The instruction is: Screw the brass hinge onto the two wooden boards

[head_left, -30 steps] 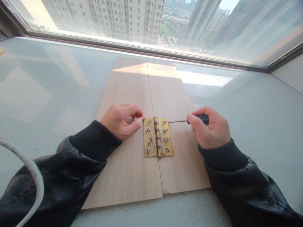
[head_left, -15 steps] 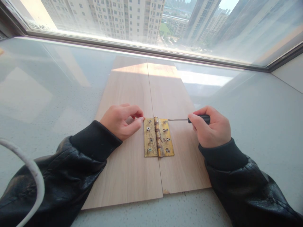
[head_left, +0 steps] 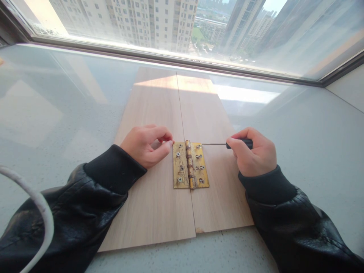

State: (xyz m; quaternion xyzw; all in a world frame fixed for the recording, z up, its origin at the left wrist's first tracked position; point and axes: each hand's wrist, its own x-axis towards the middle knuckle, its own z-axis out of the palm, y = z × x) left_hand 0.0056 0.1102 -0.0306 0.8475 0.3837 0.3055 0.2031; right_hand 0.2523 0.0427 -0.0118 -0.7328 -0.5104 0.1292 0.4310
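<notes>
A worn brass hinge (head_left: 182, 174) lies flat across the seam between two pale wooden boards, its leaves dotted with several cross-head screws. My left hand (head_left: 148, 146) is closed, with thumb and forefinger pinched at the top left corner of the hinge. Gripped in my right hand (head_left: 256, 153) is a screwdriver (head_left: 240, 143) with a black handle. It lies level, its thin shaft pointing left and its tip at the upper right edge of the hinge, close to the top screw (head_left: 198, 146) there.
The left board (head_left: 150, 212) and right board (head_left: 224, 204) rest on a speckled white sill (head_left: 85, 125). Behind them runs a window frame (head_left: 170, 61). A white cable (head_left: 47, 223) curves in at lower left. The right board's near corner is chipped.
Almost nothing differs. My right hand and the screwdriver have shifted very slightly, while my left hand and the hinge look still.
</notes>
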